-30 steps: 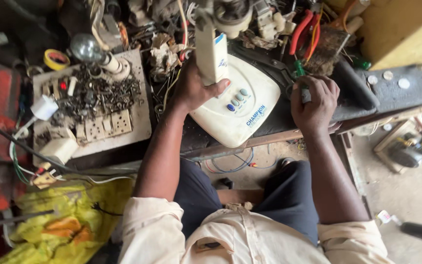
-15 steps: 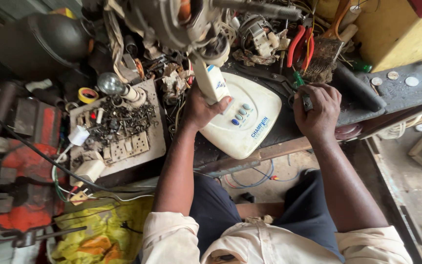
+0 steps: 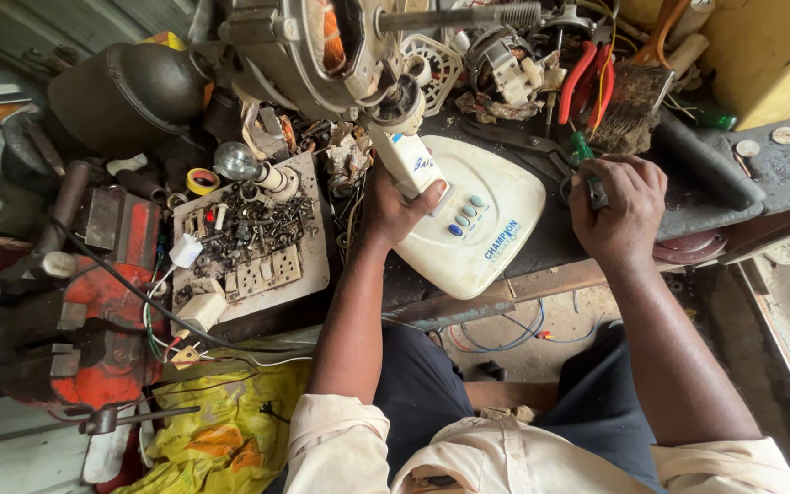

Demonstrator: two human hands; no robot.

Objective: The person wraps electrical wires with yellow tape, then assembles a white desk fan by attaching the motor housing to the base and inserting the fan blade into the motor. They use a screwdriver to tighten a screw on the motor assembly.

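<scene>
A white fan base (image 3: 486, 229) with a row of push buttons lies on the dark workbench, its white upright neck (image 3: 406, 161) rising toward a bare fan motor (image 3: 322, 46) with a shaft. My left hand (image 3: 393, 209) grips the neck at its foot. To the right, my right hand (image 3: 616, 203) is closed around a green-handled screwdriver (image 3: 583, 154), resting on the bench beside the base.
A white switchboard (image 3: 247, 249) with a bulb and several small metal parts sits left of the base. A red vise (image 3: 93, 311) stands at far left, a yellow bag (image 3: 221, 430) below it. Red pliers (image 3: 585, 73), a brush and a yellow box (image 3: 761, 50) are at the back right.
The view has tilted up and left, so the fan motor and vise now show. Both hands keep the same hold on the neck and the screwdriver.
</scene>
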